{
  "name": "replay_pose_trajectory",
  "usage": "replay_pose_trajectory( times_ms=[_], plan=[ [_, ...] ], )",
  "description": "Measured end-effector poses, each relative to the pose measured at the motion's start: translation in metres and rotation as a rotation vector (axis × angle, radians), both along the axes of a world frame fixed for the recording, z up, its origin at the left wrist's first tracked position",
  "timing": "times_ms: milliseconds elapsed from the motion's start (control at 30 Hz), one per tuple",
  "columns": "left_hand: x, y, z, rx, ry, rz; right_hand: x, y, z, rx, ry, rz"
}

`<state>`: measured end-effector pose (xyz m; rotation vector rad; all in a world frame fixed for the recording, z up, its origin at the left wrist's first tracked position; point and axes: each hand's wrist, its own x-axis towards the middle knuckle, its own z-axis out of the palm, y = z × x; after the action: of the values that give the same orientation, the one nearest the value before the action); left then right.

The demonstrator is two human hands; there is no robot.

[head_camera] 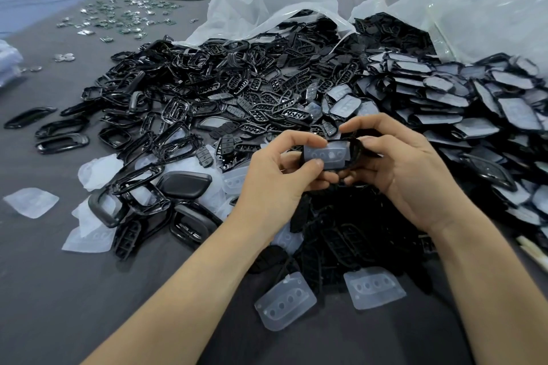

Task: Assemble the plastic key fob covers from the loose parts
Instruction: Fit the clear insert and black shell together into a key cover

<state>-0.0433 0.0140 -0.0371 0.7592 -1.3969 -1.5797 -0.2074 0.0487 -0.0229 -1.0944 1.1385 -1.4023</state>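
Nearest to us, by the near edge of the desk (59,275), lie two loose translucent button pads (285,301), just apart from each other. Above them our bare forearms reach in to the middle of the desk. There our left hand (275,175) pinches a translucent pad (326,154) between thumb and fingers, holding it against a black frame (357,145). Our right hand (406,169) curls round the frame's right end. Both hands hold the piece up over a dark heap of parts. Toward the left edge sit a closed black shell (184,184) and more clear pads. Further on spreads a big pile of black frames and button plates (207,92), with film-covered plates (444,98) stacked to its right. Two white plastic bags (267,0) gape at the far side. Small shiny pieces (118,18) are scattered at the far left corner.
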Motion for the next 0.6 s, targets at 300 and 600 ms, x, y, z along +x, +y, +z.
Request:
replay_pose_trajectory(
  times_ms=[300,600],
  plan=[
    [-0.0009,0.0001,0.0001,-0.038,-0.01,0.024,0.001,-0.0007,0.0005,0.002,-0.009,-0.022],
    [-0.0034,0.0015,0.0003,0.018,0.078,0.049,0.0073,-0.0016,-0.0016,-0.134,0.26,-0.144]
  ],
)
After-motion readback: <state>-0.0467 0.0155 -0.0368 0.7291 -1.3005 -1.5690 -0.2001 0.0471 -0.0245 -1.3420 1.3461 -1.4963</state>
